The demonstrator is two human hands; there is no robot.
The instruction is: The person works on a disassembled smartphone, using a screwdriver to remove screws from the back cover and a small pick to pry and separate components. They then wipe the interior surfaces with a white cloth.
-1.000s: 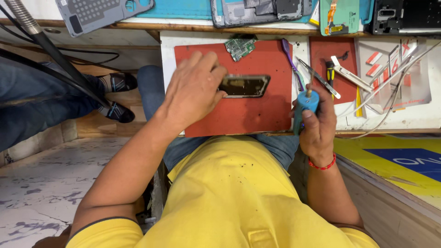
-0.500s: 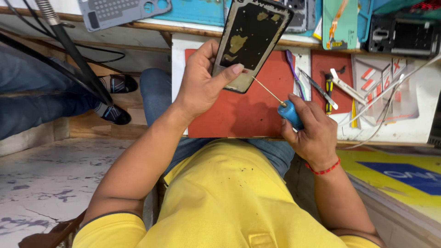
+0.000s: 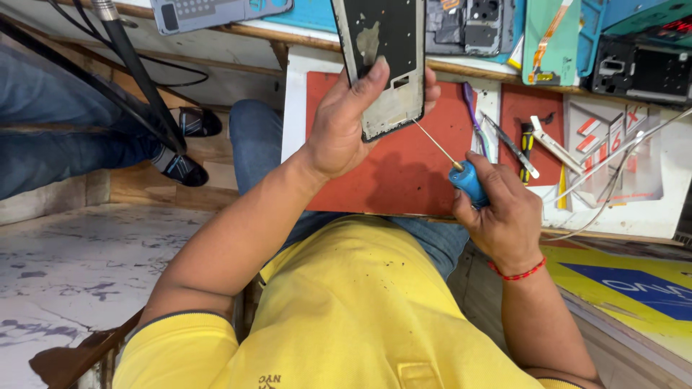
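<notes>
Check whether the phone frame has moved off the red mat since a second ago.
Yes. The phone frame lay flat on the red mat; now the left hand holds it raised above the mat's far edge.

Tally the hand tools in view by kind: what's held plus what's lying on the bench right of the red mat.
Screwdriver with blue handle, in the right hand: 1
Tweezers lying on the bench: 1
Small black and yellow tool: 1
Total: 3
The phone frame in the left hand is not counted.

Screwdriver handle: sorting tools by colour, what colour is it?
Blue; the screwdriver in the right hand shows in the head view.
</notes>
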